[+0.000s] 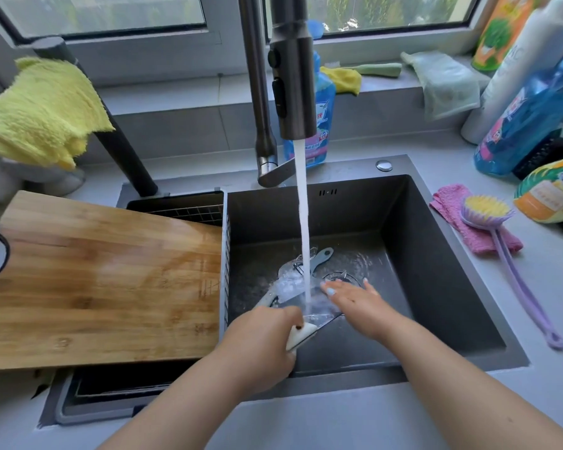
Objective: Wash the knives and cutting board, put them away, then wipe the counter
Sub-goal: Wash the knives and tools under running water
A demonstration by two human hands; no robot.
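Note:
Water runs from the faucet (292, 92) into the dark sink (436, 271). My left hand (260, 345) grips the white handle of a knife (301, 334) and holds its blade under the stream. My right hand (355, 298) lies flat with straight fingers on the wet blade. Two more knives (290, 277) with pale handles lie on the sink floor beneath, one handle (322, 256) pointing to the back. The wet wooden cutting board (101, 280) rests across the drain basket (192, 209) at the sink's left.
A yellow cloth (43, 108) hangs at the left. On the right counter lie a pink cloth (452, 206) and a purple long-handled brush (488, 212), with several cleaner bottles (527, 118) behind. A blue detergent bottle (322, 102) stands behind the faucet. More cloths (446, 79) lie on the sill.

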